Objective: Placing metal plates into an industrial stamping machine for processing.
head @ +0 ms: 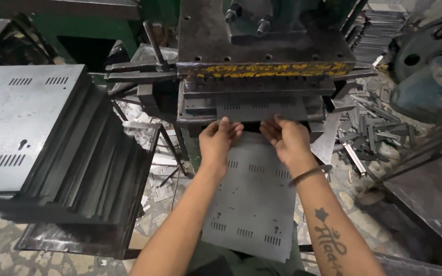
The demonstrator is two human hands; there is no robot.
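Your left hand [220, 139] and your right hand [285, 138] rest side by side, near each other but apart, on the far end of a grey metal sheet [254, 199]. Both hands lie palm-down with the fingers curled narrowly over the sheet, pressing on it rather than closed around it; whether the thumbs hook under the edge cannot be told. The sheet is flat, pierced with short rows of slots and small holes, and reaches from your lap up into the mouth of the press [262, 76], where its far end lies under the tool block. A worn yellow stripe [272, 69] runs across the front of the press, just above the opening. A dark bangle [309, 175] circles your right wrist.

To your left, a stack of sheets [24, 122] of the same slotted kind sits on a dark stand, well apart from your hands. To the right of the press, loose metal offcuts [372, 135] lie scattered on the floor. More scrap [164, 176] lies below the press, between the stack and your left forearm.
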